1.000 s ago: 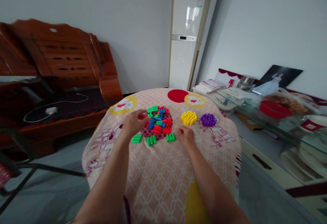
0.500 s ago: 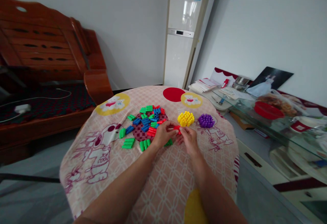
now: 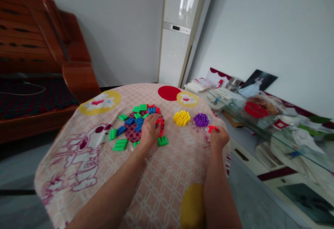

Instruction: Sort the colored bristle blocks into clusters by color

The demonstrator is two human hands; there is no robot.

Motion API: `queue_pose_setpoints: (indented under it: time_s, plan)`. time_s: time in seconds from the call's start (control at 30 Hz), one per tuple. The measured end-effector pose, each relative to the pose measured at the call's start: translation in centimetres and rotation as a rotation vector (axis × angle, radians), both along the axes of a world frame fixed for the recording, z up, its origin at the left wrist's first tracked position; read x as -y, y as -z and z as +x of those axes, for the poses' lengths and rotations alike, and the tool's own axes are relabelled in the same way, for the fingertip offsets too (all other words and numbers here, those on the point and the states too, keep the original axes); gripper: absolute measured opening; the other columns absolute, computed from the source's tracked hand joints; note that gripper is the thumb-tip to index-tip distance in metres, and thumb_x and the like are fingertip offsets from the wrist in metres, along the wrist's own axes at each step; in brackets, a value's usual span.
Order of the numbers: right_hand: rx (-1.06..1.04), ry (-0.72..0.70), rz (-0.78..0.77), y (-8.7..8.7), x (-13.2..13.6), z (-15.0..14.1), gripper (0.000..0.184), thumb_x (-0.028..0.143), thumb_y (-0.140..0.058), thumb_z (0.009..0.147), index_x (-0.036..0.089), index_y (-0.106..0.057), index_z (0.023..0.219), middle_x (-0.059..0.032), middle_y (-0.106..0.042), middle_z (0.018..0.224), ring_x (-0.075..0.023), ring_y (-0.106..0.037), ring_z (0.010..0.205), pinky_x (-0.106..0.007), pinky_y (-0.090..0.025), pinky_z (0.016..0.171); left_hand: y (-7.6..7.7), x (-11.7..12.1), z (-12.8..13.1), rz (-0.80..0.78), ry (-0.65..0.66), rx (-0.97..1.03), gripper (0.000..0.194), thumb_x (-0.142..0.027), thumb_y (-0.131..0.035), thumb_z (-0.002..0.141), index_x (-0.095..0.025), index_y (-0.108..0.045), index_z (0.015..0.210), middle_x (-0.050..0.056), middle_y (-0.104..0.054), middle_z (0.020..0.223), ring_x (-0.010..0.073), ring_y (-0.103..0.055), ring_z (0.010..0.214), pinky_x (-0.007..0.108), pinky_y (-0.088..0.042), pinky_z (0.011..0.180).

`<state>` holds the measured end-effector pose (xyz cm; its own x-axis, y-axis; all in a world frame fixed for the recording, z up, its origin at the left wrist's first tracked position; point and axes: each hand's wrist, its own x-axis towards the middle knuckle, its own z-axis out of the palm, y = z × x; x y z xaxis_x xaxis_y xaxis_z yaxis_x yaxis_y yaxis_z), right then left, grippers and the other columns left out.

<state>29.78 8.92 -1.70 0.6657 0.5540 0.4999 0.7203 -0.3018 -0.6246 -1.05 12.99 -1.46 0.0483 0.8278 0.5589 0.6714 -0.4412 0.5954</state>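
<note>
My right hand [image 3: 219,137] is at the right side of the table, its fingers closed on a red plastic toy block [image 3: 212,128], just right of a purple cluster of toy blocks [image 3: 201,120]. At the edge of the loose pile, my left hand [image 3: 150,130] curls its thumb and fingers round a red toy block [image 3: 158,121], partly hidden by them. Green tube-shaped blocks [image 3: 120,144] and blue blocks [image 3: 139,124] lie scattered left of and beyond that hand. Another green block [image 3: 163,141] rests close to its right. A yellow cluster of blocks [image 3: 182,118] sits between my hands.
A patterned cloth [image 3: 161,187] covers the round table. Along the right stands a glass-topped cabinet [image 3: 242,114] bearing papers, a red bowl [image 3: 256,110] and bags. A wooden bench [image 3: 78,76] is at the left, a tall white air conditioner [image 3: 173,48] behind.
My hands were together over a red block and have parted. The right moved right with a red block, beside the purple cluster; the left went into the loose pile. The view turned right.
</note>
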Motion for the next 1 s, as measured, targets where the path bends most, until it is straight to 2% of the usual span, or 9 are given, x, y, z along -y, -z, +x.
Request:
queue_pose_setpoints:
  time_s: [0.07,0.17,0.33,0.47,0.73,0.8,0.9,0.93,1.0]
  plan:
    - [0.11,0.045,-0.129,-0.1,0.4,0.5,0.031,0.019,-0.053,0.077,0.013,-0.076,0.096,-0.015,-0.073,0.093,-0.0251,-0.063,0.086,-0.032,-0.044,0.076,0.0,-0.4,-0.8,-0.028,-0.067,-0.053,0.035,-0.021,-0.046,0.089,-0.017,-0.065,0.118,0.011,-0.066,0.124,0.0257,-0.056,0.121,0.041,-0.041,0.109]
    - [0.202,0.084,-0.282,-0.2,0.6,0.1,0.034,0.019,-0.051,0.082,0.015,-0.076,0.104,-0.0158,-0.071,0.095,-0.0244,-0.063,0.085,-0.031,-0.042,0.071,0.2,-0.9,-1.5,-0.056,-0.089,-0.127,0.036,-0.022,-0.047,0.087,-0.015,-0.066,0.117,0.013,-0.067,0.123,0.0269,-0.058,0.119,0.04,-0.041,0.108]
    - [0.181,0.059,-0.45,0.2,0.5,0.1,0.032,0.024,-0.053,0.086,0.018,-0.074,0.109,-0.0134,-0.071,0.093,-0.0226,-0.064,0.083,-0.03,-0.041,0.068,0.7,-1.6,-1.4,-0.119,-0.067,-0.198,0.035,-0.017,-0.045,0.085,-0.017,-0.072,0.107,0.011,-0.072,0.117,0.0256,-0.062,0.114,0.037,-0.042,0.106]
    - [0.155,0.028,-0.483,0.3,0.5,0.3,0.03,0.025,-0.053,0.086,0.016,-0.073,0.108,-0.0142,-0.071,0.096,-0.0234,-0.065,0.086,-0.03,-0.041,0.07,0.8,-1.9,-1.5,-0.175,-0.092,-0.195,0.036,-0.018,-0.045,0.084,-0.016,-0.073,0.106,0.01,-0.073,0.113,0.0253,-0.065,0.109,0.035,-0.046,0.101]
    - [0.076,0.126,-0.497,-0.7,1.2,-0.3,0.033,0.026,-0.052,0.086,0.012,-0.073,0.107,-0.0193,-0.07,0.095,-0.0304,-0.066,0.087,-0.035,-0.043,0.068,0.6,-1.5,-1.6,-0.257,-0.066,-0.167,0.032,-0.019,-0.052,0.082,-0.018,-0.072,0.106,0.009,-0.074,0.112,0.0234,-0.066,0.107,0.033,-0.049,0.097]
    - [0.081,0.141,-0.437,-1.0,1.3,-0.5,0.038,0.027,-0.055,0.084,0.013,-0.07,0.115,-0.0195,-0.069,0.099,-0.0308,-0.065,0.09,-0.036,-0.044,0.07,0.3,-1.2,-1.4,-0.25,-0.073,-0.133,0.029,-0.02,-0.053,0.082,-0.018,-0.072,0.104,0.009,-0.074,0.111,0.0236,-0.066,0.106,0.034,-0.049,0.097]
    - [0.131,0.109,-0.172,-1.2,1.0,-1.7,0.042,0.028,-0.054,0.084,0.014,-0.066,0.122,-0.0178,-0.068,0.108,-0.0287,-0.064,0.096,-0.036,-0.045,0.077,-0.3,-0.7,-1.1,-0.19,-0.05,-0.036,0.027,-0.023,-0.055,0.084,-0.017,-0.071,0.105,0.009,-0.074,0.109,0.0228,-0.067,0.102,0.034,-0.05,0.095]
    - [0.134,0.038,-0.084,-1.2,0.8,-2.5,0.04,0.029,-0.053,0.085,0.014,-0.067,0.118,-0.0168,-0.069,0.107,-0.0273,-0.063,0.095,-0.035,-0.046,0.08,-0.5,-0.4,-1.0,-0.158,-0.027,-0.001,0.027,-0.024,-0.054,0.085,-0.017,-0.07,0.106,0.009,-0.073,0.109,0.0223,-0.067,0.101,0.033,-0.05,0.094]
    - [0.096,-0.205,0.034,-0.9,0.3,-4.7,0.034,0.031,-0.049,0.087,0.013,-0.07,0.107,-0.0142,-0.071,0.099,-0.0239,-0.064,0.089,-0.033,-0.047,0.082,-0.7,-0.1,-0.6,-0.113,0.04,0.053,0.028,-0.028,-0.054,0.087,-0.017,-0.069,0.108,0.009,-0.073,0.109,0.0214,-0.067,0.098,0.032,-0.051,0.091]
